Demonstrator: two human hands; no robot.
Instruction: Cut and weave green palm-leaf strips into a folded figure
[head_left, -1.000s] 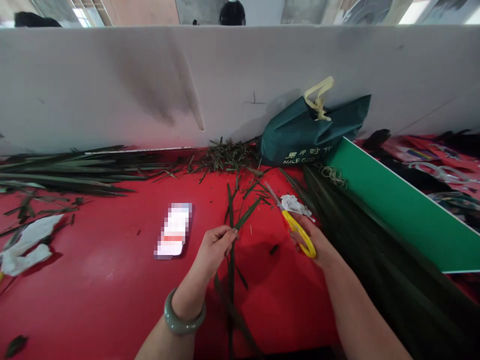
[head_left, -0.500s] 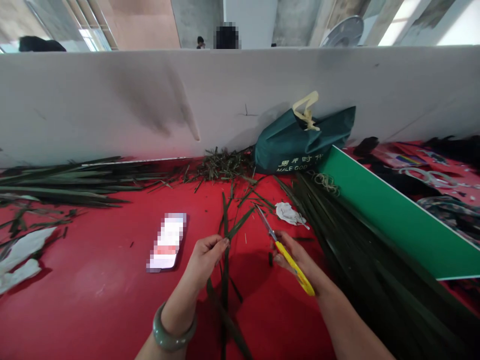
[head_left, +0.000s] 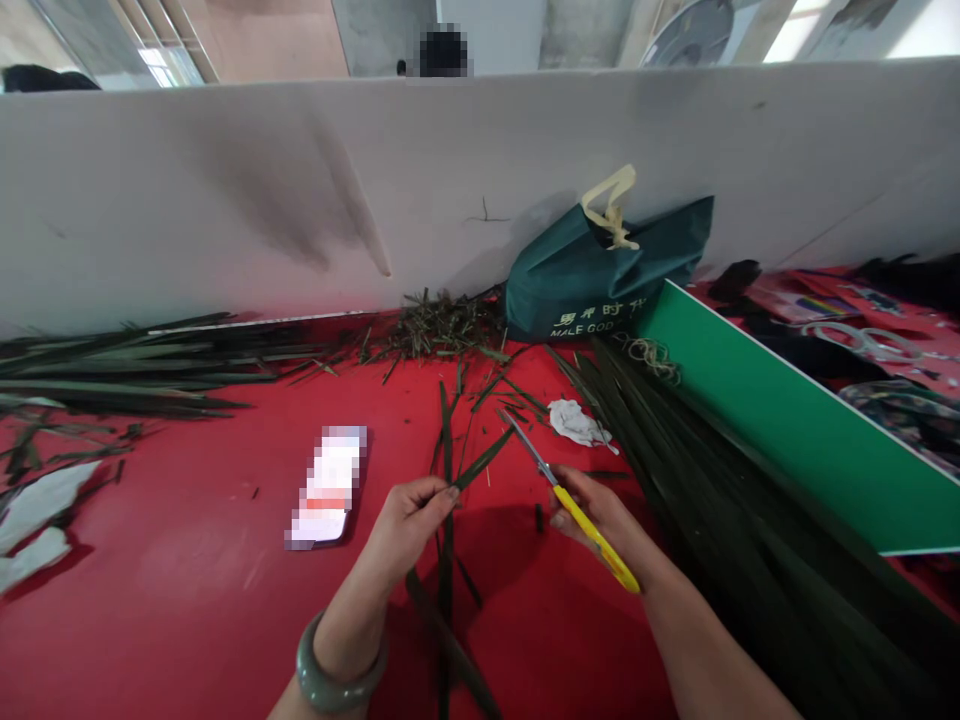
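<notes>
My left hand, with a jade-coloured bangle at the wrist, pinches a dark green leaf strip between thumb and fingers. The strip's free end slants up to the right. Further long leaf strips cross beneath this hand on the red table. My right hand is wrapped around yellow-handled scissors. Their metal blades point up and left, close to the tip of the held strip. Whether the blades touch the strip I cannot tell. Parts of the right fingers are hidden behind the handle.
A phone lies left of my hands. Leaf bundles rest at the far left and right. Leaf scraps, a green bag, crumpled tissue and a green panel are further back. A white partition stands behind.
The scissors' blades have shifted slightly relative to the strip's tip, which sits a little lower and further right. Both hands keep their hold. The whole view has tilted slightly.
</notes>
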